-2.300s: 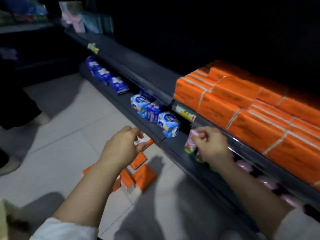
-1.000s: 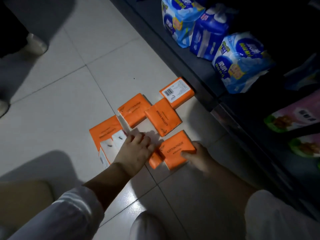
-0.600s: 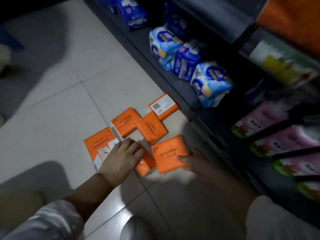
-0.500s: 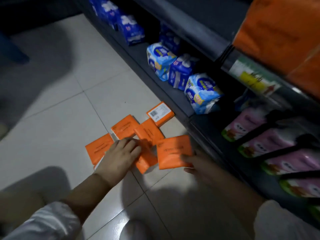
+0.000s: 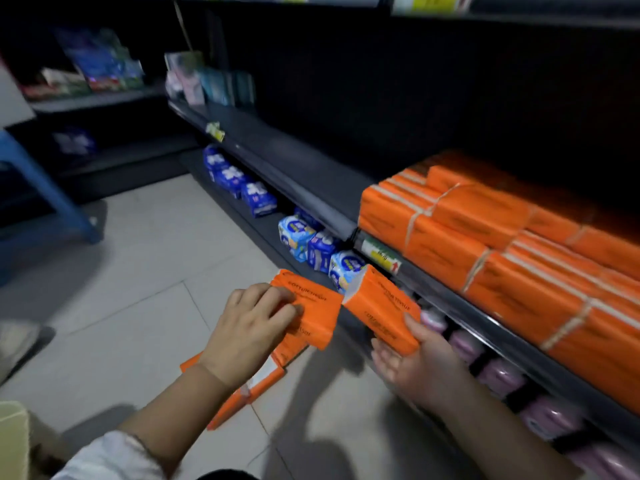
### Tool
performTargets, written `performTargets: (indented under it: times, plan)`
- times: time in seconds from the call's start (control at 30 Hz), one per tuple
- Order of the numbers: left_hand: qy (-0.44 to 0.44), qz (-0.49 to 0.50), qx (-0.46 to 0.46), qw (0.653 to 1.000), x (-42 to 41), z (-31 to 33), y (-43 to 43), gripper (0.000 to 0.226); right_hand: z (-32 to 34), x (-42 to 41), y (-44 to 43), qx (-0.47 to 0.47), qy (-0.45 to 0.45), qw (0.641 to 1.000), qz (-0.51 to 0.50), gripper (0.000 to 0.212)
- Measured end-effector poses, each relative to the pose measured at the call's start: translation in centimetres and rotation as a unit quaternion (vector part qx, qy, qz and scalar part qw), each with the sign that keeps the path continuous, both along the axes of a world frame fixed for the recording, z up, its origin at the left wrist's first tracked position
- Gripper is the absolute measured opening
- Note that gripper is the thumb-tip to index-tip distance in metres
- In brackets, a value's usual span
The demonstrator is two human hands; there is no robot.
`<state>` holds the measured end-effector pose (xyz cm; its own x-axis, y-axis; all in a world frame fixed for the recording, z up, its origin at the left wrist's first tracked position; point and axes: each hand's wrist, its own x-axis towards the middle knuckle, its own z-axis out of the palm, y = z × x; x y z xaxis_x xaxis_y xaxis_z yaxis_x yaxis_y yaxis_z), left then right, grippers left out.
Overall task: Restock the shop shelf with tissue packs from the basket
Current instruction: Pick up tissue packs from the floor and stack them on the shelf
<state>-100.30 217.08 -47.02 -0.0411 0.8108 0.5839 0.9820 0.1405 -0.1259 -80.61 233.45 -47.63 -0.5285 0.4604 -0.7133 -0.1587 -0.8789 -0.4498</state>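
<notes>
A pale tiled floor [image 5: 138,306] runs beside a dark shelf unit [image 5: 294,168] in a dimly lit shop. One orange tissue pack [image 5: 311,313] is gripped from above by the left hand [image 5: 249,330], with the fingers curled over its upper face. A second orange pack [image 5: 381,310] is cradled in the upturned right hand [image 5: 415,368], with the thumb hooked against its near side. Both packs are held in the air, corner to corner, just in front of the shelf edge. On the floor beneath the left forearm lie loose orange packs [image 5: 249,393]. On the middle shelf, to the right, bundled orange packs [image 5: 485,237] are stacked. On the bottom shelf, blue-and-white packs [image 5: 322,251] and pink packs [image 5: 502,375] are ranged. A price label [image 5: 381,256] is fixed to the shelf edge.
</notes>
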Motion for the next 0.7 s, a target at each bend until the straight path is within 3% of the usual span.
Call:
performTargets:
  times: [0.1, 0.27, 0.33, 0.53, 0.7]
  plan:
    - [-0.027, -0.016, 0.024, 0.999, 3.1, 3.0, 0.8, 0.025, 3.4, 2.7, -0.6, 0.023, 0.030, 0.998, 0.043, 0.049]
    - [-0.195, 0.007, 0.071, 0.978, 7.4, 5.1, 2.1, 0.032, 7.2, 6.7, -0.9, 0.075, 0.110, 0.990, 0.046, 0.068]
    - [-0.177, -0.006, 0.103, 0.979, 8.6, 5.3, 2.3, 0.030, 8.3, 7.6, -0.9, 0.080, 0.142, 0.986, 0.027, 0.088]
    - [-0.068, -0.091, 0.187, 0.976, 11.0, 7.2, 3.6, 0.008, 10.1, 8.3, -0.6, 0.110, 0.162, 0.981, 0.009, 0.062]
    - [-0.076, -0.099, 0.179, 0.976, 12.5, 8.0, 5.0, 0.024, 11.8, 8.6, 0.3, 0.135, 0.170, 0.976, -0.022, 0.048]
